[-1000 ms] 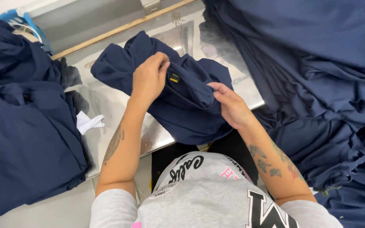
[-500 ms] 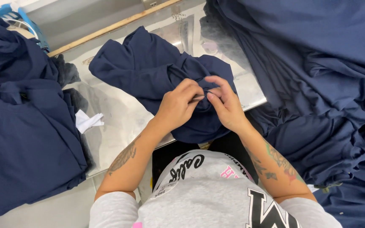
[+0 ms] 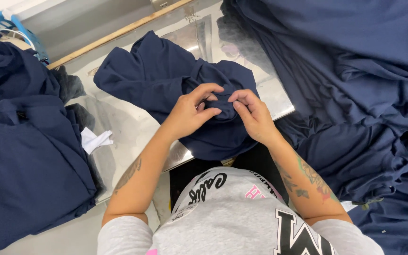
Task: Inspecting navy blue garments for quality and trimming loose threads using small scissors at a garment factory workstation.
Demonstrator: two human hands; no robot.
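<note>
Your left hand (image 3: 192, 113) and your right hand (image 3: 252, 114) meet on the navy garment (image 3: 166, 80) that lies on the shiny metal table (image 3: 128, 137), and both are closed on it: the left fingers and thumb curl around a bunched fold of the cloth, and the right fingertips pinch the same fold from the other side, so that the two hands are almost touching over the ridge of fabric between them. The garment is spread across the table's middle, with its bulk running away from your hands towards the table's far left and its near edge hanging over the table's front rim, just above your grey printed shirt (image 3: 242, 222). On the table's left side sits a stack of navy cloth (image 3: 24, 160), well apart from your hands, with a small white scrap (image 3: 95, 140) lying on the metal just beside it. Over the table's right edge a large heap of navy fabric (image 3: 350, 80) drapes down, near your right forearm. Along the table's far edge runs a wooden strip (image 3: 119, 33), and beyond the table's far left corner shows part of a blue plastic basket (image 3: 12, 26).
</note>
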